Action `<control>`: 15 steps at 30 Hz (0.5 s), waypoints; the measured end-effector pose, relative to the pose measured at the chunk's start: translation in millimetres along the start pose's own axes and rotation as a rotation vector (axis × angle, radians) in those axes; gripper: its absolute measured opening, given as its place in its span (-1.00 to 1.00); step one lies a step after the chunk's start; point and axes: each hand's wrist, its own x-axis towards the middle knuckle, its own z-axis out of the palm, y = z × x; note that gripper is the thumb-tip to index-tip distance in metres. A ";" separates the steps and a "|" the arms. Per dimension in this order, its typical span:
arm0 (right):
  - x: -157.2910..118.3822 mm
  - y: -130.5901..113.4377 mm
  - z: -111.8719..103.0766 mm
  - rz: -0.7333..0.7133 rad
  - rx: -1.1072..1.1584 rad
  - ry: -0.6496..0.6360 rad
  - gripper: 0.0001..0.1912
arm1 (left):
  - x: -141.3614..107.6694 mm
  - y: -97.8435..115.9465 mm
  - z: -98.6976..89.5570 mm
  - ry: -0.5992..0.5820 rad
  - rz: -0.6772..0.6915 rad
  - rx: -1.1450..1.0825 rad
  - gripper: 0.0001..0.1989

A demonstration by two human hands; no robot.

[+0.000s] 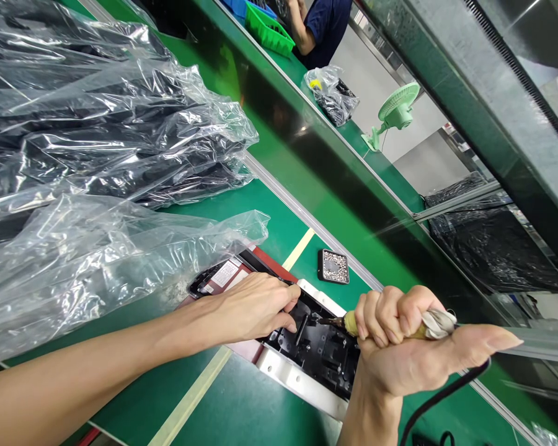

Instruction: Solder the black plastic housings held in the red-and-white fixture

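Observation:
My right hand [400, 341] is wrapped round the yellowish handle of a corded driver tool [350, 323], thumb stretched out to the right. Its dark tip points left and reaches into a black plastic housing [323, 350]. My left hand [260, 306] lies over the housing's left part, fingers bent near a black rod; whether anything small sits between the fingertips is hidden. White blocks [297, 378] flank the housing on both long sides. A dark red part with white labels [224, 274] extends to the left of it.
Plastic-wrapped black parts [121, 124] cover the left of the green table [260, 402]. A small tray of screws [335, 266] stands behind the housing. Beyond a metal rail [297, 204] are a green fan [397, 108], a green bin [268, 31] and a person [328, 31].

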 end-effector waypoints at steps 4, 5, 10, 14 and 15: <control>0.2 -0.2 0.3 0.011 -0.006 0.011 -0.24 | 0.1 -0.2 -0.2 -0.003 -0.001 0.007 -0.74; 0.3 -0.1 0.4 0.010 -0.007 0.006 -0.24 | -0.1 -0.1 -0.4 -0.006 -0.003 0.006 -0.74; 1.0 0.7 1.5 -0.016 -0.002 -0.038 -0.24 | -1.0 0.6 -1.1 -0.010 -0.008 -0.002 -0.75; 1.2 0.6 1.9 -0.021 0.003 -0.037 -0.24 | -0.6 0.1 -0.2 -0.015 -0.008 0.000 -0.75; 1.2 0.4 1.8 -0.022 0.004 -0.043 -0.24 | -0.5 -0.1 0.1 -0.014 -0.007 0.001 -0.75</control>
